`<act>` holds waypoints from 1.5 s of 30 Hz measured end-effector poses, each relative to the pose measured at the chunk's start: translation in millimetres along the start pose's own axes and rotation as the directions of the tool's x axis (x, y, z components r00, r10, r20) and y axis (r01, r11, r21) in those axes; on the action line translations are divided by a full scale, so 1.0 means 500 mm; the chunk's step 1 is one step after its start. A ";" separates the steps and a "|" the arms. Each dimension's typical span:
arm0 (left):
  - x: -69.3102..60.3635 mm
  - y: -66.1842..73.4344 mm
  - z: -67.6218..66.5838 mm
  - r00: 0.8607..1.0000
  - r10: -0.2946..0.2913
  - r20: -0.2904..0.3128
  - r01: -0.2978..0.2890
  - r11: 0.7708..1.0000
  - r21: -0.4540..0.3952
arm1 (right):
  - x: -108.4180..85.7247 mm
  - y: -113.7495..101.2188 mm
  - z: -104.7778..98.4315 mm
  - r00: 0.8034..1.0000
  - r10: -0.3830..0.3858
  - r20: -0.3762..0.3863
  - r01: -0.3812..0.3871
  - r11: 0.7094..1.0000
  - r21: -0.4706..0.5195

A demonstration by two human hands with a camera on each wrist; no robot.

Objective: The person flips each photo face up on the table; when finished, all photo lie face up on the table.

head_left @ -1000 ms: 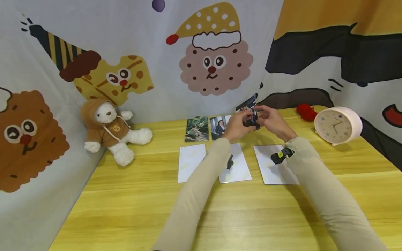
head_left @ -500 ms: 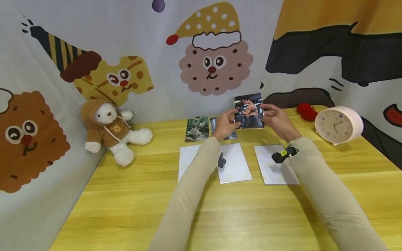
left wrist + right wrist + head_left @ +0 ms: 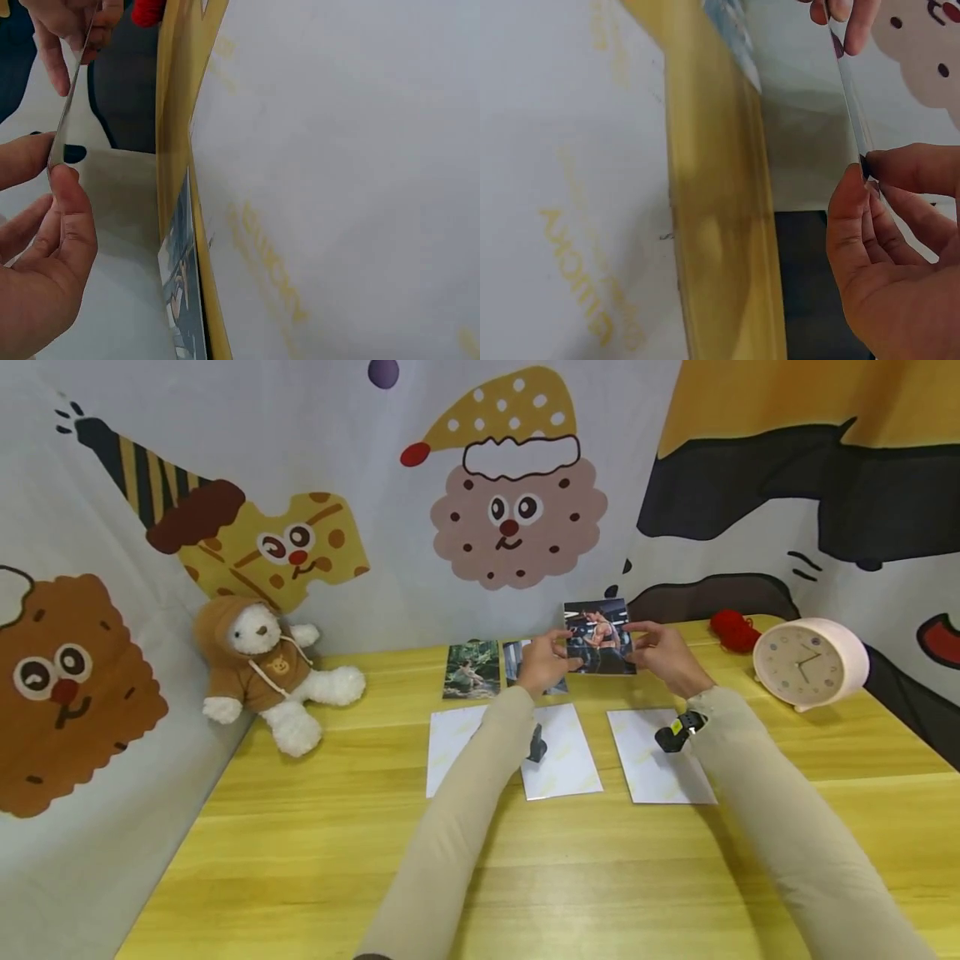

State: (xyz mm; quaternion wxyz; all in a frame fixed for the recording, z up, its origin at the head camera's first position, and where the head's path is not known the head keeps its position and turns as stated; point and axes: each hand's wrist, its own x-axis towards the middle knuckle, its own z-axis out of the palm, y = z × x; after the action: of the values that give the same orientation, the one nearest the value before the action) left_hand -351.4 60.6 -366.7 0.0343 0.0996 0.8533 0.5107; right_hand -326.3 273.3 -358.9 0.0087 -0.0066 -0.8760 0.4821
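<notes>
A photo (image 3: pixel 600 637) of a figure in a sleeveless top is held up near the table's back edge, its picture side toward the head camera. My left hand (image 3: pixel 542 664) pinches its left edge between thumb and fingers, as the left wrist view also shows, where that hand (image 3: pixel 52 262) grips the thin edge-on photo (image 3: pixel 71 97). On the other side, my right hand (image 3: pixel 667 656) pinches the right edge; in the right wrist view this hand (image 3: pixel 900 232) has thumb and finger on the photo's edge (image 3: pixel 849 90). Behind my left hand lies a partly covered photo (image 3: pixel 513 658).
A green photo (image 3: pixel 471 670) lies further left. Three white sheets, left (image 3: pixel 450 735), middle (image 3: pixel 564 760) and right (image 3: pixel 660 764), lie nearer. A plush bear (image 3: pixel 273 672) sits at the left; red yarn (image 3: pixel 733 631) and a pink clock (image 3: pixel 806 664) stand at the right.
The photo was tilted between both hands a second ago, then turned to face the head camera. Since half a second ago it has come slightly lower, with both hands still on its edges.
</notes>
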 end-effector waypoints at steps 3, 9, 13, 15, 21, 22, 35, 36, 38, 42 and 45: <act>0.002 0.000 0.006 1.000 -0.022 0.003 0.022 0.999 0.037 | 0.006 0.006 0.001 1.000 0.012 0.014 -0.012 0.999 -0.035; -0.001 -0.004 0.021 0.993 -0.114 -0.035 0.117 0.989 0.093 | 0.020 0.020 0.006 0.997 0.060 0.047 -0.054 0.990 -0.131; -0.003 -0.003 0.034 0.992 -0.105 -0.075 0.121 0.962 0.246 | 0.028 0.027 0.011 0.992 0.107 0.065 -0.090 0.971 -0.223; -0.003 -0.002 0.039 0.994 -0.084 -0.072 0.102 0.944 0.314 | 0.031 0.029 0.013 0.992 0.104 0.072 -0.082 0.962 -0.260; 0.002 0.004 0.052 0.997 -0.051 -0.060 0.072 0.887 0.456 | 0.046 0.034 0.017 0.995 0.055 0.088 -0.020 0.931 -0.364; 0.002 0.005 0.054 0.997 -0.050 -0.058 0.072 0.879 0.472 | 0.048 0.034 0.018 0.994 0.054 0.091 -0.015 0.924 -0.381; -0.001 0.013 0.070 0.997 -0.031 -0.063 0.061 0.839 0.540 | 0.053 0.030 0.029 0.995 0.074 0.073 -0.033 0.889 -0.457; 0.000 0.013 0.072 0.998 -0.021 -0.060 0.051 0.823 0.566 | 0.053 0.032 0.031 0.995 0.071 0.065 -0.033 0.882 -0.469; 0.001 0.014 0.075 0.999 -0.015 -0.050 0.042 0.801 0.597 | 0.055 0.035 0.035 0.996 0.066 0.054 -0.031 0.869 -0.493; 0.004 0.018 0.075 0.999 -0.005 -0.040 0.030 0.766 0.643 | 0.059 0.038 0.039 0.997 0.057 0.044 -0.026 0.852 -0.524; 0.005 0.023 0.074 1.000 0.006 -0.012 0.004 0.742 0.670 | 0.062 0.036 0.040 0.998 0.053 0.041 -0.023 0.845 -0.535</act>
State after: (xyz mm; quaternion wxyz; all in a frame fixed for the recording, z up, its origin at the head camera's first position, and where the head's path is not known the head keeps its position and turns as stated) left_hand -346.6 98.6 -374.4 -0.0097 0.1023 0.9799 0.1711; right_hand -357.4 266.7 -384.3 -0.0267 -0.0132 -0.9751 0.2196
